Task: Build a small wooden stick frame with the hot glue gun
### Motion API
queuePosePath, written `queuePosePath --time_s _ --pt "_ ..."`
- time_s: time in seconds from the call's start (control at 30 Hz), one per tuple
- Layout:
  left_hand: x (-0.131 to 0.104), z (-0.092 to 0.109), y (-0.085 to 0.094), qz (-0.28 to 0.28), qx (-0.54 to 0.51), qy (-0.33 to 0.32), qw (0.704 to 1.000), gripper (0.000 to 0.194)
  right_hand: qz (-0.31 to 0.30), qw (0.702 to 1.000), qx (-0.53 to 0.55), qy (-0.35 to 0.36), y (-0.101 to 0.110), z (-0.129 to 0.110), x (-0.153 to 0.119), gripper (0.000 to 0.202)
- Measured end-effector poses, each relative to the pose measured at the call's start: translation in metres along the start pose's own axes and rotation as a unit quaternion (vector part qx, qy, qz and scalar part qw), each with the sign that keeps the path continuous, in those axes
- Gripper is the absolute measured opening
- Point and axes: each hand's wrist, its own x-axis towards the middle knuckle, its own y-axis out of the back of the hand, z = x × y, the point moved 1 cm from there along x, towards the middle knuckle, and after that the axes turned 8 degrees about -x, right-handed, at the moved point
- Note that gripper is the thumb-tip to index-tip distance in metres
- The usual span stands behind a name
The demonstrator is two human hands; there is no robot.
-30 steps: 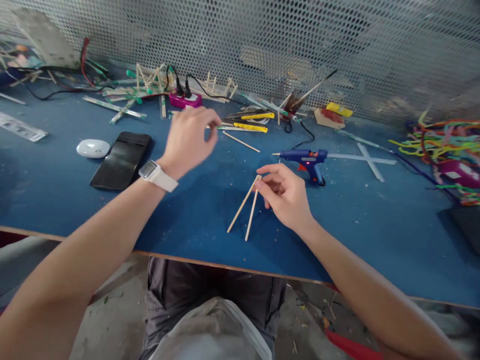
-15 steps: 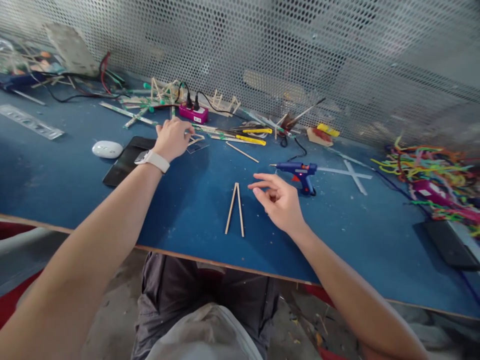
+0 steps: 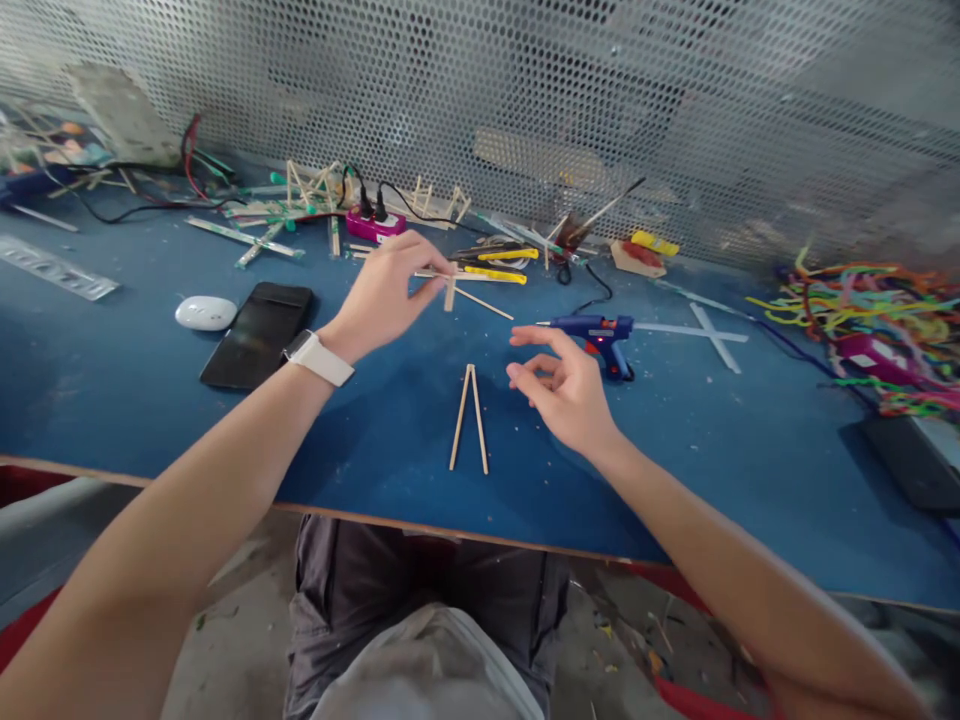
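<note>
The left hand (image 3: pixel 390 292) pinches what looks like a short stick (image 3: pixel 449 296); the right hand (image 3: pixel 570 395), fingers parted and holding nothing, hovers between the glue gun (image 3: pixel 600 329) and stick pair (image 3: pixel 479 420) on the near surface (image 3: pixel 382 440).

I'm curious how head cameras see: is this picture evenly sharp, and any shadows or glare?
Head view: the two sticks look fairly crisp, while the coloured strands at far right are smeared; head view: a soft shadow darkens the blue table below the left hand; head view: no harsh glare, just a small glow on the glue gun.
</note>
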Motion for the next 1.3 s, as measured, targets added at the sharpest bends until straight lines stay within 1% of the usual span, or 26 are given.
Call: queuePosePath --time_s 0.07,0.1,0.17,0.2,0.23,0.3,0.4,0.43,0.5,0.53,0.6,0.67,0.73,0.83,0.97,1.03,1.1,1.2,1.3 --pt "-0.005 0.013 -0.011 -0.017 -0.016 -0.047 0.999 0.016 -0.008 1.000 0.027 -0.013 0.001 0.003 0.008 0.058" --pt "-0.008 0.018 -0.016 -0.022 -0.023 -0.083 0.996 0.014 -0.017 0.999 0.040 -0.015 0.000 0.004 0.013 0.062" --pt "-0.015 0.026 -0.026 -0.021 -0.027 -0.190 0.981 0.014 -0.034 0.998 0.057 -0.014 -0.004 0.008 0.020 0.066" --pt "-0.018 0.029 -0.030 -0.025 -0.025 -0.223 0.974 0.014 -0.038 0.997 0.060 -0.011 -0.007 0.010 0.024 0.066" --pt "-0.021 0.031 -0.034 -0.029 -0.024 -0.242 0.969 0.015 -0.040 0.997 0.061 -0.009 -0.010 0.012 0.026 0.063" --pt "-0.025 0.034 -0.039 -0.040 -0.024 -0.250 0.967 0.016 -0.042 0.998 0.056 -0.004 -0.016 0.015 0.031 0.053" --pt "-0.027 0.037 -0.039 -0.055 -0.028 -0.248 0.967 0.017 -0.053 0.998 0.043 0.007 -0.020 0.016 0.038 0.045" --pt "-0.027 0.038 -0.037 -0.060 -0.033 -0.245 0.967 0.021 -0.057 0.998 0.035 0.019 -0.020 0.016 0.040 0.043" --pt "-0.025 0.036 -0.032 -0.062 -0.057 -0.223 0.971 0.039 -0.064 0.996 0.015 0.054 -0.020 0.017 0.044 0.035" --pt "-0.023 0.034 -0.029 -0.054 -0.073 -0.200 0.975 0.049 -0.066 0.995 -0.003 0.078 -0.021 0.017 0.045 0.029" --pt "-0.020 0.029 -0.024 -0.028 -0.094 -0.148 0.984 0.059 -0.071 0.989 -0.041 0.125 -0.022 0.019 0.046 0.018" --pt "-0.018 0.024 -0.023 -0.018 -0.091 -0.110 0.990 0.059 -0.071 0.983 -0.071 0.156 -0.023 0.022 0.044 0.011" --pt "-0.017 0.021 -0.024 -0.039 -0.073 -0.090 0.993 0.057 -0.076 0.980 -0.080 0.167 -0.025 0.024 0.041 0.010" --pt "-0.017 0.019 -0.028 -0.095 -0.068 -0.052 0.992 0.057 -0.084 0.979 -0.081 0.168 -0.025 0.025 0.040 0.011" --pt "-0.017 0.017 -0.031 -0.191 -0.133 0.002 0.973 0.049 -0.083 0.979 -0.083 0.166 -0.022 0.023 0.041 0.016" --pt "-0.016 0.015 -0.031 -0.212 -0.154 0.006 0.965 0.043 -0.083 0.979 -0.086 0.163 -0.021 0.023 0.041 0.019" --pt "-0.016 0.012 -0.032 -0.225 -0.165 0.004 0.960 0.039 -0.088 0.978 -0.084 0.168 -0.020 0.022 0.041 0.016" --pt "-0.016 0.010 -0.033 -0.241 -0.162 -0.002 0.957 0.039 -0.088 0.978 -0.076 0.174 -0.020 0.022 0.041 0.009" --pt "-0.017 0.011 -0.034 -0.245 -0.146 -0.008 0.958 0.042 -0.085 0.979 -0.072 0.171 -0.020 0.023 0.040 0.009"
